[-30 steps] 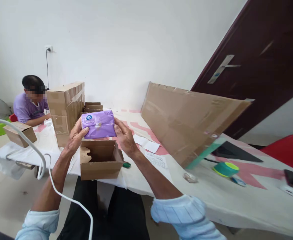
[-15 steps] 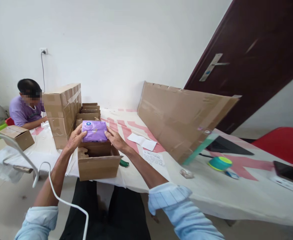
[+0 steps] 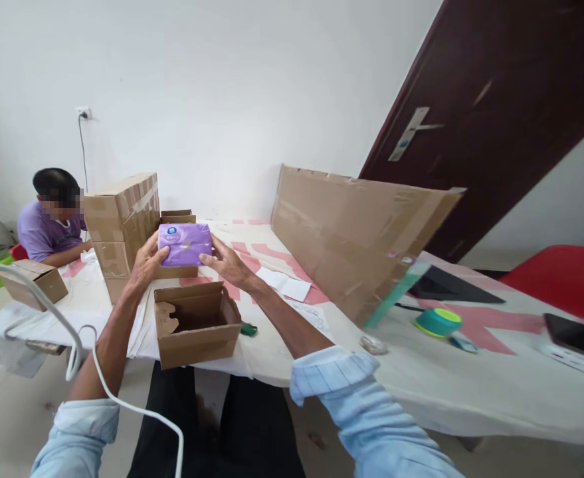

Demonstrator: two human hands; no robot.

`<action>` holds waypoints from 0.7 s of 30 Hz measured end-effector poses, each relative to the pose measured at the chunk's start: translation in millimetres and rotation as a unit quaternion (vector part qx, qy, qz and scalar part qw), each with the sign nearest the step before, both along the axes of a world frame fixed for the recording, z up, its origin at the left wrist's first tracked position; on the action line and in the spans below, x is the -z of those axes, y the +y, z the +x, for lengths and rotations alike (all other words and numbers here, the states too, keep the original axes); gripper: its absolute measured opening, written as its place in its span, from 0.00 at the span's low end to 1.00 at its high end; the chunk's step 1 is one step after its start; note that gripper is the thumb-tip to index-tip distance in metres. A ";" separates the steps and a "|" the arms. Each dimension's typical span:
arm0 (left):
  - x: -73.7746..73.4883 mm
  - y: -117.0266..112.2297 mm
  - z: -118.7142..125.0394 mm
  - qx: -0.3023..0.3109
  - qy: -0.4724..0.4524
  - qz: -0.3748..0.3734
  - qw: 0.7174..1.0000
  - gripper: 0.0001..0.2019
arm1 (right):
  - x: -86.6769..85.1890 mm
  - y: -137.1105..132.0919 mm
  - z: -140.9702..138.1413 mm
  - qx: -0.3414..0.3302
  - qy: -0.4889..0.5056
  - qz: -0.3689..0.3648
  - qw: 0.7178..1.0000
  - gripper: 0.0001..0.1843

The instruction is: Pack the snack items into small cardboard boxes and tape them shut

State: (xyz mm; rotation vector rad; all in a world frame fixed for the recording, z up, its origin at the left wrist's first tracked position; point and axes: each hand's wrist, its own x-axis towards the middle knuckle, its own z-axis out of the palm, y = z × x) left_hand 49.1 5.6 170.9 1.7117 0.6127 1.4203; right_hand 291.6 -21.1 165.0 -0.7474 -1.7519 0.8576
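Between both hands I hold up a purple soft plastic pack (image 3: 185, 247) with a round blue logo; its exact contents are not visible. My left hand (image 3: 147, 260) is closed on its left end, thumb on the front. The right end is gripped by my right hand (image 3: 225, 260), thumb also in front. Below the pack, at the table's near edge, stands an open cardboard box (image 3: 196, 338) with a dark interior, its bottom hidden by the walls. More open boxes (image 3: 178, 217) stand in a row behind the pack, partly covered by it.
Taped cartons (image 3: 122, 226) are stacked at the left. A large cardboard sheet (image 3: 356, 232) leans across the table's right half. White papers (image 3: 284, 284), a green object (image 3: 248, 329), a teal tape roll (image 3: 438, 322) and a phone (image 3: 578, 335) lie about. A co-worker (image 3: 55, 226) sits far left.
Both hands have raised the purple pack up and away from the near open box, so more of the box's inside shows. The camera view has shifted slightly.
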 end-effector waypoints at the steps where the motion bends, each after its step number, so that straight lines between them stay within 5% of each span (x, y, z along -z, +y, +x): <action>1: -7.2 -2.2 1.4 0.000 -0.005 0.014 1.000 0.39 | -6.3 -1.2 0.7 -0.001 0.003 0.009 1.000 0.60; 5: -28.7 -11.3 7.8 0.009 -0.029 0.061 0.998 0.41 | -26.8 -7.3 2.6 -0.002 0.019 0.030 0.999 0.66; 11: -39.5 -22.1 13.3 0.004 -0.045 0.115 0.992 0.44 | -40.7 -19.7 4.4 -0.008 0.051 0.047 0.998 0.70; 16: -45.1 -29.6 17.6 0.025 -0.058 0.156 0.986 0.43 | -45.0 -25.8 8.9 -0.012 0.068 0.064 0.996 0.69; 21: -42.2 -17.7 13.8 0.044 0.000 0.116 0.992 0.47 | -34.3 -13.5 13.3 0.014 0.061 0.053 0.997 0.71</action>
